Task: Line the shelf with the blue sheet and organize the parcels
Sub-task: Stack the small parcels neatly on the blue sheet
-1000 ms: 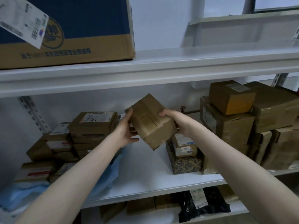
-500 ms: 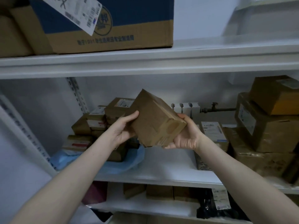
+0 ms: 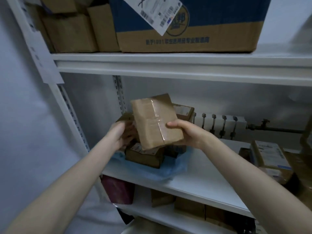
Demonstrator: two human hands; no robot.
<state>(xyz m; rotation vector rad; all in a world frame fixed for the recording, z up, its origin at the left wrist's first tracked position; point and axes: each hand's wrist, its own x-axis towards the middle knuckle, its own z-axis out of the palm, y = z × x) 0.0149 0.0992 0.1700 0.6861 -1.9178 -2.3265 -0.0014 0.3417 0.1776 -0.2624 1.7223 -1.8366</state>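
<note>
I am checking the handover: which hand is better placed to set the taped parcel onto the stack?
Probably the right hand: it grips the taped parcel, while the left hand rests at the stack.

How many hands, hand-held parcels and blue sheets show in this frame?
hands: 2 (left hand, right hand)
held parcel: 1
blue sheet: 1
total: 4
</note>
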